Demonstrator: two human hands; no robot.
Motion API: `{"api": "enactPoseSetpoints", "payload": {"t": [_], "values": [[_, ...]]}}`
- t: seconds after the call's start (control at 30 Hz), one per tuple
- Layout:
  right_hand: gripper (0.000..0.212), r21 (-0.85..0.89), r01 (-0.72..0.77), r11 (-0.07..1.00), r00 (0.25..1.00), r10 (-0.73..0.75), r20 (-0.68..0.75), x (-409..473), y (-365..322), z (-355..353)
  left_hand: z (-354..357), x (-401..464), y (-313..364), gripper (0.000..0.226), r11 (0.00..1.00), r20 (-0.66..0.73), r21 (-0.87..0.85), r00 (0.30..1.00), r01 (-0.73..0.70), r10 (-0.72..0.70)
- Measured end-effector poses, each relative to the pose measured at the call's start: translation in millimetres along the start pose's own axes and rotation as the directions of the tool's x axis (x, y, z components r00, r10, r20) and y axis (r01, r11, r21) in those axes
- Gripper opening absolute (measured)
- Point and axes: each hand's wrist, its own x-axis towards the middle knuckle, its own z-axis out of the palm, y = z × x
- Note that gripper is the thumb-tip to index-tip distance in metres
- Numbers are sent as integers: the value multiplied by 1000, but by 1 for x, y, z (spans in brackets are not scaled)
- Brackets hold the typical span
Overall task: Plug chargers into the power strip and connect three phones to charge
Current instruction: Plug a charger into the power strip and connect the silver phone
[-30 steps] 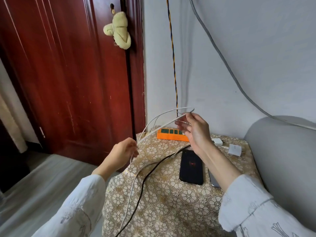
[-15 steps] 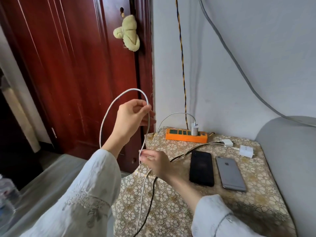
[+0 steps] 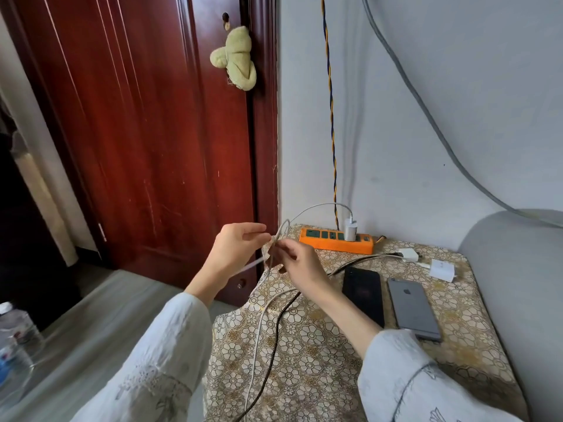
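On the flowery table (image 3: 359, 360) lie two phones (image 3: 364, 295), two loose chargers (image 3: 440, 269) and one orange power strip (image 3: 335, 242) with one charger (image 3: 350, 229) plugged in. Left hand (image 3: 234, 251) has come down; both it and right hand (image 3: 300, 263) pinch the white cable (image 3: 281, 231).

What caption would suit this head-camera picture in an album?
Both hands, left and right, handle a white cable running to the charger in the orange power strip.

I see a dark red door (image 3: 146, 132) with a green cloth toy (image 3: 236, 57) hanging on it. A twisted blue and yellow wire (image 3: 330, 111) and a gray cable (image 3: 426, 111) run down the white wall (image 3: 457, 71). Water bottles (image 3: 13, 345) stand on the floor. A gray cushion (image 3: 518, 284) sits beside the table's right edge.
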Motion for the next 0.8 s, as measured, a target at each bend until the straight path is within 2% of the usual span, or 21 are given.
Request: {"api": "enactPoseSetpoints", "payload": {"t": [0.13, 0.2, 0.27, 0.37, 0.43, 0.5, 0.6, 0.73, 0.8], "values": [[13, 92, -29, 995, 998, 24, 50, -12, 4, 7, -2, 6, 12, 30, 998, 29, -64, 999, -22, 24], [14, 111, -35, 993, 996, 25, 88, -16, 5, 7, -5, 4, 15, 40, 986, 104, 105, 987, -132, 121], [17, 102, -45, 994, 994, 34, 109, -19, 6, 5, -10, 2, 10, 46, 918, 232, 307, 955, -250, 182], [22, 14, -48, 999, 994, 47, 100, -18, 7, -3, -17, 0, -4, 25, 813, 317, 474, 927, -339, 202], [17, 15, -59, 998, 991, 57, 118, -17, 6, -7, -17, -2, -8, 14, 809, 245, 473, 934, -349, 260], [11, 52, -56, 997, 986, 47, 160, -15, 2, -7, -14, -3, -5, 11, 842, 88, 413, 935, -348, 343], [17, 109, -97, 989, 973, 71, 220, -11, 0, -5, -13, 1, 6, 11, 864, -125, 351, 896, -361, 425], [11, 31, -160, 987, 947, 145, 286, -11, 7, -3, -16, 1, 15, 12, 920, -289, 190, 876, -343, 386], [13, 88, -163, 983, 973, 145, 181, -8, 4, -8, -20, 0, 14, 12, 947, -341, 119, 883, -300, 322]]}}
